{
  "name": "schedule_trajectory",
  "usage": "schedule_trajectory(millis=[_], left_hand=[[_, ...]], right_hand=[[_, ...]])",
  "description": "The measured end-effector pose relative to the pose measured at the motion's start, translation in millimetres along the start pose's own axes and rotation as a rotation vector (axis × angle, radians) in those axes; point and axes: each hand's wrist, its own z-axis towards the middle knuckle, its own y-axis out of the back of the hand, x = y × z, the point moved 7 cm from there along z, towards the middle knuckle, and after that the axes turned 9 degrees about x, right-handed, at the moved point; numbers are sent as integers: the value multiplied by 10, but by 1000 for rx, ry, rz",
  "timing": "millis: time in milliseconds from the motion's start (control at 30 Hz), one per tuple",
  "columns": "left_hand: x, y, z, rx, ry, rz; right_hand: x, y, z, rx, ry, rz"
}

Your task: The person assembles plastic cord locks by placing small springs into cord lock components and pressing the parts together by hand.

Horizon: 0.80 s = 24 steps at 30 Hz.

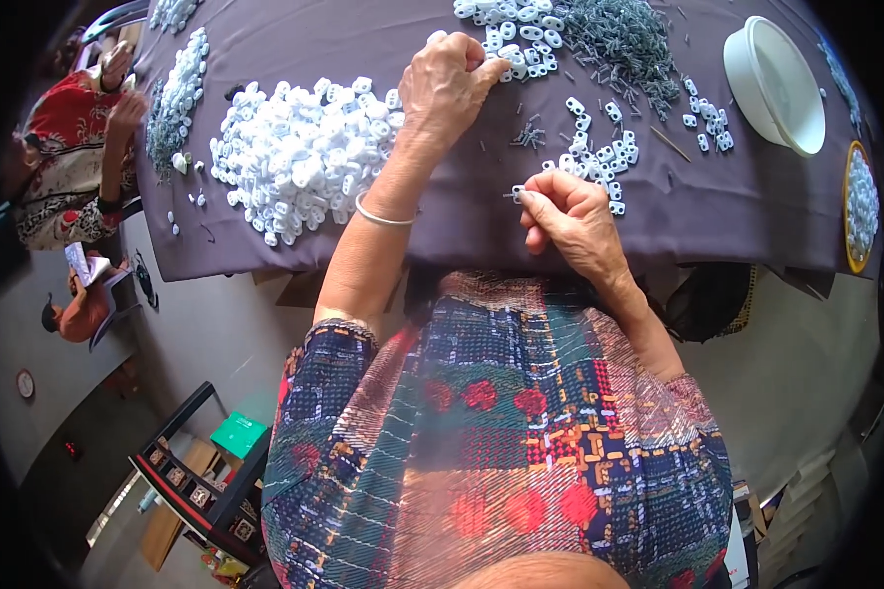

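My right hand [578, 224] pinches a small white two-hole plastic piece [518, 194] between thumb and forefinger; a thin grey pin sticks out of its left side. My left hand [449, 86] reaches farther out, its thumb and forefinger pressed together at the near edge of a cluster of similar white pieces [532, 33]. What its fingertips hold, if anything, is hidden. Just beyond my right hand lies a loose group of white pieces [591, 157], some with dark marks at their holes. A heap of grey pins [619, 44] lies beyond, with a few pins [530, 133] scattered nearer.
A big pile of white pieces [300, 157] lies left of my left forearm. On the right stand a white plastic tub [778, 86] and a yellow-rimmed basket [848, 250] of pieces. A thin stick [671, 144] lies on the dark tablecloth [462, 231]. Another person [74, 147] sits at the left.
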Motion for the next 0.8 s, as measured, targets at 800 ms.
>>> schedule_trajectory(millis=[800], left_hand=[[61, 127, -1368, -159, -187, -143]], right_hand=[[1, 16, -1, -2, 49, 17]])
